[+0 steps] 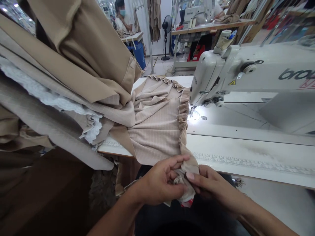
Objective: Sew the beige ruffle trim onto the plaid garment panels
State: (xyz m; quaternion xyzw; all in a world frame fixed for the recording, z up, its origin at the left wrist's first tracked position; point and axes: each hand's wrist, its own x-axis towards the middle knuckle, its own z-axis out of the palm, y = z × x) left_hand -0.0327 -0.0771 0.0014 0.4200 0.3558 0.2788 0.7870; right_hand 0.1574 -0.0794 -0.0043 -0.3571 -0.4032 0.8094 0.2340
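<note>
A beige checked garment piece (157,134) lies on the sewing table, its ruffled trim (183,113) running along the right side close to the needle. At the table's front edge, my left hand (162,180) is closed on the near end of this fabric, thumb and fingers pinching it. My right hand (209,182) grips the same end from the right, thumb on top. A small red and white bit shows beneath the bunched cloth; I cannot make out what it is. The white sewing machine (246,68) stands behind, its lamp lighting the needle plate.
Tan and grey garments with a white lace edge (61,101) hang in a heap at the left, partly over the table. A ruler strip (236,164) runs along the table's front. Farther back are a black fan (166,28), another sewing table (211,26) and a seated person (126,23).
</note>
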